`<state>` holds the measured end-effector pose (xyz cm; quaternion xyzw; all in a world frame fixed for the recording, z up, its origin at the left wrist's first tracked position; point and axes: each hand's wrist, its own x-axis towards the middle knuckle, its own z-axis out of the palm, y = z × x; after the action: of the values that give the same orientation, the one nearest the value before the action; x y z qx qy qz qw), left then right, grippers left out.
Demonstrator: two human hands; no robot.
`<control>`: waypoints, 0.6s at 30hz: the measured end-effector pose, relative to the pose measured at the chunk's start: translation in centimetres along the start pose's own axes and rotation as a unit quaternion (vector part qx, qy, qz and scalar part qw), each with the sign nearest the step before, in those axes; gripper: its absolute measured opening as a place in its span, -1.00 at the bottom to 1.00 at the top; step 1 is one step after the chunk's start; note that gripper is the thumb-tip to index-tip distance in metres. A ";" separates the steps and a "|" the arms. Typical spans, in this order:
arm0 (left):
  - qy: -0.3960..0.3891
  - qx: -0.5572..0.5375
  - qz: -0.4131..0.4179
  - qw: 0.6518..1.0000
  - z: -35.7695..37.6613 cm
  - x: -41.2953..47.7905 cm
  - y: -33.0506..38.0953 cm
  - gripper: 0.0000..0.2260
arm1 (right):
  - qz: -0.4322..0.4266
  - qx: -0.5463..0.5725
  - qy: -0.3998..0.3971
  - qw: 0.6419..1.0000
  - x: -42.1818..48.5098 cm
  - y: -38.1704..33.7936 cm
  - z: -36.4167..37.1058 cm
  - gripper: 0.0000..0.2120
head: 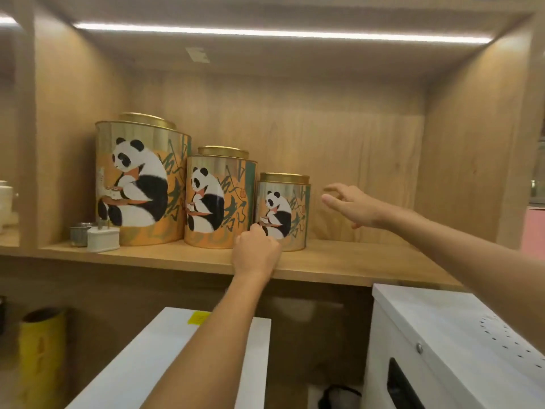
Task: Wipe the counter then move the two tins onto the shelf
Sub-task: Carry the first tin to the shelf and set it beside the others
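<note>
shelf (339, 261): all three panda tins stand in a row by its left wall
large tin (141, 184): at the left end; untouched
small tin (283, 212): right end, near the front edge; we steady it upright
left hand (256, 250): grip curled at its base
right hand (351, 206): grip spread, empty

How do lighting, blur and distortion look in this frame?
Head view: a blown-out white ceiling light strip lights the wooden shelf warmly; the three gold-lidded panda tins look soft; the outstretched right hand is motion-blurred; wide-angle distortion bows the shelf edges; below is dim.
</note>
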<state>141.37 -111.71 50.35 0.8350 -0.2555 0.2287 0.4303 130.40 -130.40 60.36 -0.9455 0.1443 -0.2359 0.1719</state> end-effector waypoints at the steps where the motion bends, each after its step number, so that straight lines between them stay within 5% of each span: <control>1: -0.070 0.005 0.021 0.997 -0.9 -0.2 -0.4 -0.83 | -0.001 -0.042 -0.032 0.999 -1.6 0.0 -0.8 -0.48; 4: -0.267 0.091 0.105 0.954 -5.1 -1.1 -1.4 -0.78 | 0.001 -0.133 -0.094 0.987 -6.9 -1.1 -3.8 -0.67; 7: -0.319 0.183 0.152 0.917 -9.7 -2.9 -0.7 -0.73 | -0.033 -0.210 -0.068 0.975 -12.2 -3.2 -6.9 -0.69; 18: -0.157 0.251 0.349 0.889 -21.5 -20.0 2.6 -0.68 | -0.131 -0.303 0.003 0.944 -37.8 -10.5 -6.5 -0.64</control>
<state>120.96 -90.44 51.13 0.7972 -0.5286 0.2868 0.0535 97.15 -109.28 54.91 -0.9628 0.0840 -0.2042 -0.1555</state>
